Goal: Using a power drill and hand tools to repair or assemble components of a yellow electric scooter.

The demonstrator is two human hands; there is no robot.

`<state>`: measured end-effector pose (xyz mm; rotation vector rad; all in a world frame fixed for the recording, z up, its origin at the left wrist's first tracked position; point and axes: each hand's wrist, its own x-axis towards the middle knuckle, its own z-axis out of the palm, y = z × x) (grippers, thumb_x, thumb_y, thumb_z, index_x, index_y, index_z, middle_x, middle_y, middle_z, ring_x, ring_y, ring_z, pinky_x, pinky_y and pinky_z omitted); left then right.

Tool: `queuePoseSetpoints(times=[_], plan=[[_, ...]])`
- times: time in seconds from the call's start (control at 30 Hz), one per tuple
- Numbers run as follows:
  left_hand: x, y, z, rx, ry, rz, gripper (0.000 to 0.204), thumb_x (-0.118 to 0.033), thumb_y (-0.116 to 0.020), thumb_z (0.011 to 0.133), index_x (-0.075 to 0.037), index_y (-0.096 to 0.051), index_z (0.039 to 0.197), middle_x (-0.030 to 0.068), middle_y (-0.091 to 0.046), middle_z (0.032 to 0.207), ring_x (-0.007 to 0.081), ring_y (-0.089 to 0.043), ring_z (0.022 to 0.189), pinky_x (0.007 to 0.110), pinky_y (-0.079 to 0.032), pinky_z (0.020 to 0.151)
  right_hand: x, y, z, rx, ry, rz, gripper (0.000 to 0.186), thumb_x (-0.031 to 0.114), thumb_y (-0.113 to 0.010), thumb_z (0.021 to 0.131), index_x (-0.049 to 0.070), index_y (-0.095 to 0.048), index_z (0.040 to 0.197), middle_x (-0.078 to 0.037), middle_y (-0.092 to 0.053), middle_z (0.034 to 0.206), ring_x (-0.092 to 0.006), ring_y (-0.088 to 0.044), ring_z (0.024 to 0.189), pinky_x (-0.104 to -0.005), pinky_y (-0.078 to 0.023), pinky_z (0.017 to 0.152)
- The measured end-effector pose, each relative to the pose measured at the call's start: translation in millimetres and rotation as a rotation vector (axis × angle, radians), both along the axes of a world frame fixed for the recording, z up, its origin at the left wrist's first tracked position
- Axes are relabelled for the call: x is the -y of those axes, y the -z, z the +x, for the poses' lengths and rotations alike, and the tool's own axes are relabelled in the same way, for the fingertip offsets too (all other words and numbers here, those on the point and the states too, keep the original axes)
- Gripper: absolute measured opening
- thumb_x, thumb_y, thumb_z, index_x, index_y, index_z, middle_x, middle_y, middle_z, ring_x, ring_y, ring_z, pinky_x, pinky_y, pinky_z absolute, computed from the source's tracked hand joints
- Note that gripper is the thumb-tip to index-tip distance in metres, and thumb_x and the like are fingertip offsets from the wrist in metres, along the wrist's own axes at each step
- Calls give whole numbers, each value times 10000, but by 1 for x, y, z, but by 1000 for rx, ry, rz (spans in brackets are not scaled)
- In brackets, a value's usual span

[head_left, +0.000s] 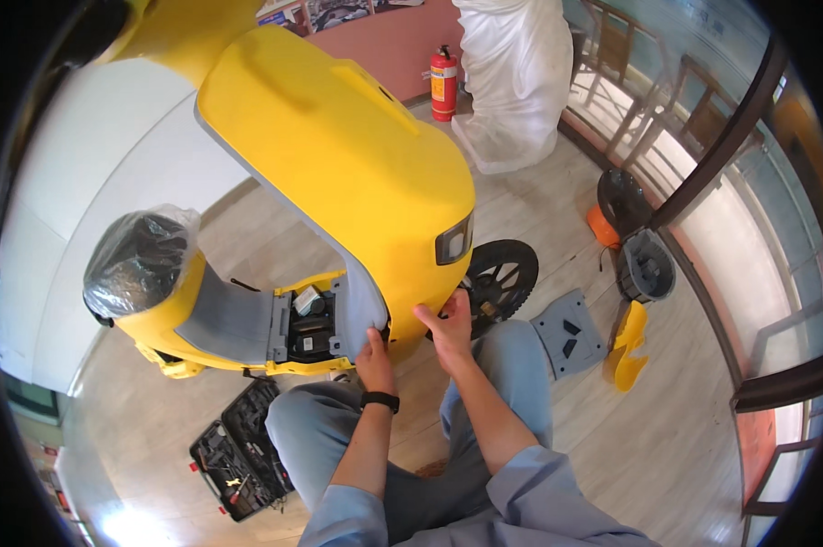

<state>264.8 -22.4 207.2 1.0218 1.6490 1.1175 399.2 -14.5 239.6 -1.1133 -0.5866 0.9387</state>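
A big yellow scooter [339, 155] stands on the wooden floor [648, 438] right in front of me. Its seat [138, 260] is wrapped in clear plastic. Its footboard is open, and I can see dark parts in the gap [309, 324]. The black wheel [498, 278] is just past my right hand.

A white covered thing [512, 82] stands far back, with a red fire extinguisher [442, 82] beside it. An open black toolbox [238, 451] lies by my left knee. A grey panel [568, 333] and a yellow part [628, 346] lie on the floor to my right.

My left hand [373, 357] presses on the grey inner edge of the scooter's front cover. My right hand [450, 326] grips the yellow bottom edge of that cover. A black watch [380, 399] sits on my left wrist.
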Motion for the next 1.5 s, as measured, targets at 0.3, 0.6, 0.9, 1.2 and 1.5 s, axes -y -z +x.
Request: queuePoseSetpoints(times=[0.3, 0.6, 0.9, 1.2, 1.5], plan=[[4, 1, -8, 98, 27, 28, 565, -452, -507, 979, 86, -655, 890, 16, -597, 788, 86, -482, 754, 257, -410, 693, -5, -12, 11, 93, -85, -24, 566, 100, -852, 677, 21, -485, 1099, -84, -612, 1028, -165, -594, 956, -305, -482, 864], [-1, -10, 0, 219, -7, -60, 532, -497, -529, 954, 9, -623, 818, -17, -516, 760, 79, -412, 704, 249, -332, 646, -6, -25, 13, -95, -204, 33, 550, -10, -803, 697, 40, -532, 1173, -47, -640, 1096, -138, -611, 999, -287, -485, 882], [5, -21, 6, 214, -16, -109, 625, -625, -492, 913, -43, -610, 719, -9, -513, 669, 97, -428, 605, 250, -316, 551, 2, -31, 21, -113, -269, 52, 476, 35, -757, 773, 23, -536, 1193, -61, -641, 1123, -146, -604, 1034, -311, -479, 902], [3, -21, 3, 177, -18, -145, 664, -577, -509, 928, 39, -654, 725, 26, -583, 680, 114, -494, 657, 261, -386, 612, -7, -5, 33, -394, -246, -54, 568, 543, -309, 996, 113, -468, 1332, -35, -582, 1268, -168, -539, 1144, -329, -412, 935], [6, -24, -1, 416, -19, -114, 509, -454, -611, 916, 32, -724, 815, 25, -630, 696, 75, -523, 654, 243, -404, 598, -12, -25, 22, -549, -134, 68, 564, 549, -337, 990, 127, -477, 1336, -15, -572, 1285, -182, -537, 1164, -354, -413, 971]])
